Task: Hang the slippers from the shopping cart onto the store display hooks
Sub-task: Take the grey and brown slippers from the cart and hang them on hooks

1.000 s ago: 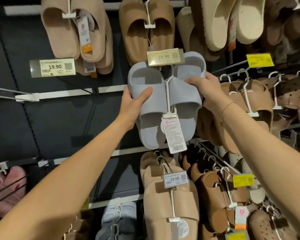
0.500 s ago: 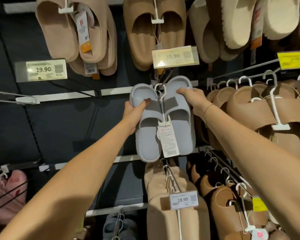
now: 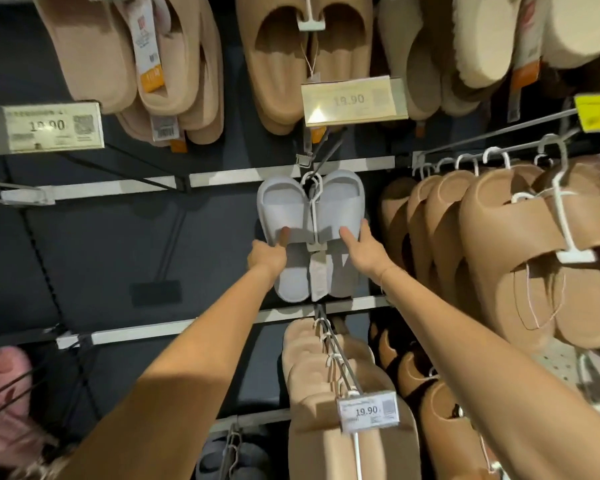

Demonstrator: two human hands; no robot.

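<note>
Grey slipper pair (image 3: 309, 233) sits far back against the dark panel, clipped on a white plastic hanger (image 3: 313, 202) whose loop reads as already over the black display hook (image 3: 323, 157) under the upper rail (image 3: 284, 173) — the hook seating itself is small and shadowed, so that's a judgement. Left hand (image 3: 269, 254) holds the left slipper from the side, thumb pressed on the strap; right hand (image 3: 364, 249) holds the right slipper the same way, thumb on the strap, other fingers behind and hidden. Both grips are closed on the pair, not released. Progress for this pair: placement looks essentially done; what's left is letting go and checking that it hangs square, paper tag (image 3: 317, 278) dangling in the middle. Shopping cart isn't in view, so I can't say how many pairs remain. Surroundings: dark slatted wall with light metal rails, no worktop. Beige slippers (image 3: 284, 64) hang above with a price label (image 3: 350, 100) reading 19.90 — tan slippers (image 3: 551, 258) on white hangers crowd the right-hand hooks, more beige pairs (image 3: 326, 393) on the hook below, something pink (image 3: 4, 393) at lower left. The neighbouring right-hand row sits just beside the right hand, so withdrawal needs care.
</note>
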